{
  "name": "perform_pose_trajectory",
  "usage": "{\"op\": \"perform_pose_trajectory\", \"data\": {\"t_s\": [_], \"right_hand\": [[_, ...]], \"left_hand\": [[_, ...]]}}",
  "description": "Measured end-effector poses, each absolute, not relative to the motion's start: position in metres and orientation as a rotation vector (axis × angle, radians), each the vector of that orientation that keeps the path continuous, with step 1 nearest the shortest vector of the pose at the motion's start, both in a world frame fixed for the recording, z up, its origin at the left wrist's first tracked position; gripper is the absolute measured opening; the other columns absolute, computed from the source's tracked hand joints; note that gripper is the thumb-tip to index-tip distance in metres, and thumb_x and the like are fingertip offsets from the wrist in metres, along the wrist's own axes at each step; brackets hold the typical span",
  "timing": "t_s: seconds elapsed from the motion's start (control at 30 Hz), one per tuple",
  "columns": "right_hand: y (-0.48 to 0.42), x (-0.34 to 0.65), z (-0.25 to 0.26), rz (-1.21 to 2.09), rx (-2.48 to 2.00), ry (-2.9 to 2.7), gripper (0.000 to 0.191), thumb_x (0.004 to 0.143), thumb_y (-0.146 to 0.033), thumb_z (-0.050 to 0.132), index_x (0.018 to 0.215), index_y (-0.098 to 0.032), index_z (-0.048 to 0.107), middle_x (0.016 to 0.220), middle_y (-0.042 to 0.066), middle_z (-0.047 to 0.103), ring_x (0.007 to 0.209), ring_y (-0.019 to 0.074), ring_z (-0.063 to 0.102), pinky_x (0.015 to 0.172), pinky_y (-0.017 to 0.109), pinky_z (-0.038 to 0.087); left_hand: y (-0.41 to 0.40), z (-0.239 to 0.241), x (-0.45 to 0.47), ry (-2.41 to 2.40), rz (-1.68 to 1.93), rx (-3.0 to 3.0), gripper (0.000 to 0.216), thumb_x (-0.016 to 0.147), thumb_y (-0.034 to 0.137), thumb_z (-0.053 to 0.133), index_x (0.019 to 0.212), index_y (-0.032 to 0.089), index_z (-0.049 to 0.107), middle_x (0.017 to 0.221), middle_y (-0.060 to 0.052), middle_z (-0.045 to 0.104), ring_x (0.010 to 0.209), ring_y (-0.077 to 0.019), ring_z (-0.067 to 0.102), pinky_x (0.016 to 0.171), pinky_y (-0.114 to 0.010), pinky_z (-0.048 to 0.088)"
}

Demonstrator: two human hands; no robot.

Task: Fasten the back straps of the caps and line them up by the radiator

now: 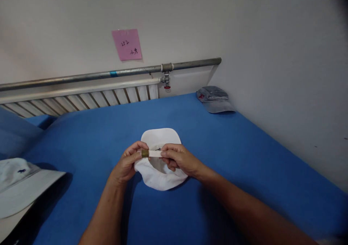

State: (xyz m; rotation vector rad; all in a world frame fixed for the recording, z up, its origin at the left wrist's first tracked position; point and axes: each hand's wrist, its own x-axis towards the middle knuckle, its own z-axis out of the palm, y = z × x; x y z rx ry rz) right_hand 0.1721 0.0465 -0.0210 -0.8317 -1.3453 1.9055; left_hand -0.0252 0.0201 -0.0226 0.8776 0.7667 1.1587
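Observation:
A white cap (160, 181) lies on the blue surface in front of me, its brim pointing away and its opening partly in view. Across the opening runs the cap's white strap (154, 153), with a brass-coloured buckle (145, 153) at its left end. My left hand (130, 159) pinches the strap at the buckle between thumb and fingers. From the other side, my right hand (178, 157) grips the strap with thumb and forefinger, its other fingers curled over the opening. The strap is stretched straight between both hands.
A grey cap (215, 99) rests at the far right corner of the blue surface (108, 129). Stacked pale caps (21, 183) stand at the left edge. A radiator (89, 100), pipe (136, 70) and red valve (167, 88) line the wall, below a pink note (127, 44).

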Motion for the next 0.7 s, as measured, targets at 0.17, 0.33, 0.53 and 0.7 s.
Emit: {"op": "perform_pose_trajectory", "data": {"t_s": [0.17, 0.33, 0.53, 0.7], "right_hand": [[0.0475, 0.172, -0.0226, 1.935, -0.819, -1.33, 0.013, 0.074, -0.029, 0.06, 0.07, -0.016, 0.058, 0.052, -0.006, 0.051, 0.035, 0.0031, 0.034, 0.037, 0.018, 0.031], [0.0469, 0.1731, -0.0202, 2.007, -0.752, -1.257, 0.012, 0.073, -0.027, 0.061, 0.069, -0.016, 0.057, 0.052, -0.006, 0.051, 0.035, 0.0024, 0.032, 0.037, 0.019, 0.029], [0.0455, 0.174, -0.0166, 2.048, -0.75, -1.233, 0.013, 0.073, -0.027, 0.062, 0.069, -0.015, 0.057, 0.053, -0.006, 0.05, 0.035, 0.0021, 0.03, 0.037, 0.019, 0.028], [0.0458, 0.1751, -0.0159, 2.023, -0.774, -1.253, 0.012, 0.072, -0.026, 0.061, 0.069, -0.015, 0.057, 0.052, -0.006, 0.05, 0.035, 0.0027, 0.032, 0.037, 0.019, 0.029]], "left_hand": [[0.0198, -0.0213, -0.0235, 0.777, 1.131, 0.879, 0.025, 0.066, 0.032, 0.08, 0.08, 0.016, 0.067, 0.061, -0.002, 0.068, 0.045, -0.007, 0.053, 0.043, -0.013, 0.037], [0.0196, -0.0224, -0.0246, 0.771, 1.141, 0.878, 0.024, 0.065, 0.032, 0.081, 0.078, 0.016, 0.067, 0.061, -0.002, 0.068, 0.048, -0.0079, 0.055, 0.045, -0.014, 0.039], [0.0205, -0.0227, -0.0246, 0.779, 1.139, 0.875, 0.022, 0.065, 0.029, 0.081, 0.076, 0.016, 0.067, 0.062, -0.003, 0.069, 0.047, -0.0083, 0.055, 0.044, -0.014, 0.039], [0.0195, -0.0201, -0.0235, 0.811, 1.15, 0.876, 0.028, 0.06, 0.032, 0.084, 0.074, 0.016, 0.067, 0.06, -0.003, 0.068, 0.047, -0.0084, 0.054, 0.045, -0.015, 0.039]]}}
